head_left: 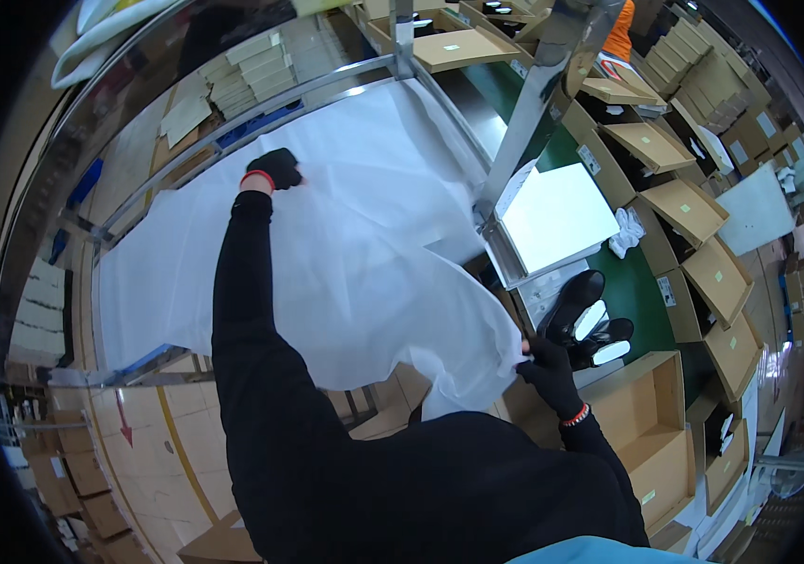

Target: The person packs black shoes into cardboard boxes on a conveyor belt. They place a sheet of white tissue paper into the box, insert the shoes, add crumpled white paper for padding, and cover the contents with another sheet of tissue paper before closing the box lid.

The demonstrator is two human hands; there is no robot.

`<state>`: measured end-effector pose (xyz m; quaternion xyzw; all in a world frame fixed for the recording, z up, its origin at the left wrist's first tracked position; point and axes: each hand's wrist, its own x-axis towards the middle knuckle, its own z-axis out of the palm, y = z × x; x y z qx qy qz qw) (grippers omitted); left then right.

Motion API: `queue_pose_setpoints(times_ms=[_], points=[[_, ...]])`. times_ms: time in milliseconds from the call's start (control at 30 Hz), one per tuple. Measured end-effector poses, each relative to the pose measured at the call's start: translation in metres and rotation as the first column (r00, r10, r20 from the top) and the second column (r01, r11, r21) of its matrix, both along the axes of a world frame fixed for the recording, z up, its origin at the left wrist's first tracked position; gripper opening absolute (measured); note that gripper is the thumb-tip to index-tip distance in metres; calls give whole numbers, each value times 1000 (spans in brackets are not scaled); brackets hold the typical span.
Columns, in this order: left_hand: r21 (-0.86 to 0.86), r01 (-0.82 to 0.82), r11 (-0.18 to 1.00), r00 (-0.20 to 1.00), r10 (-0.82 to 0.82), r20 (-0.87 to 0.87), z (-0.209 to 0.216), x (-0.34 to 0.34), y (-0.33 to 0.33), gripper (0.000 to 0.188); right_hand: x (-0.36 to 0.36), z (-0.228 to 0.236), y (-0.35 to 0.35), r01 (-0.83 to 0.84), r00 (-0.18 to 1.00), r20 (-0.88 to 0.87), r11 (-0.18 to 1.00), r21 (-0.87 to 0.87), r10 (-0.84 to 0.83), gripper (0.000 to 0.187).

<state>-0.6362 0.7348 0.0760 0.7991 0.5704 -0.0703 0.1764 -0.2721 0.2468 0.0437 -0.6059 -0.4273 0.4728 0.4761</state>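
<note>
head view — white sheet [346, 244] spread before the body, running left and forward from the right hand [550, 374], which pinches its near right edge, while the left hand [275, 170] sits bunched farther out on it, grip unclear — black shoes [571, 305] just beside the right.

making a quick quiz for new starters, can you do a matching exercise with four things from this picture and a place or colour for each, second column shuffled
Things
1. left hand
2. right hand
3. black shoes
4. floor arrow

Places and colours
a. red
b. on the white sheet, toward its far edge
c. just beyond the right hand
d. at the sheet's near right edge

Pairs: 1-b, 2-d, 3-c, 4-a
</note>
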Motion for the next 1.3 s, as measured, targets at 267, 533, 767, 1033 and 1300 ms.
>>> queue_pose_setpoints(times_ms=[267,533,767,1033,1300], points=[[477,-476,739,872,325,367,19,8,85,34,51,27,-81,520,845,149,854,-11,-513,30],[666,-467,582,833,37,552,-5,132,56,66,67,56,-141,670,684,289,734,116,-670,35],[-536,179,825,25,541,841,-15,251,19,103,59,62,-157,522,428,752,816,246,-501,22],[-463,631,623,-559,778,285,-52,276,69,79,85,53,-273,750,-146,841,496,438,-522,45],[-510,426,748,-596,656,464,-51,291,85,61,113,64,-345,910,71,-28,53,411,-997,56]])
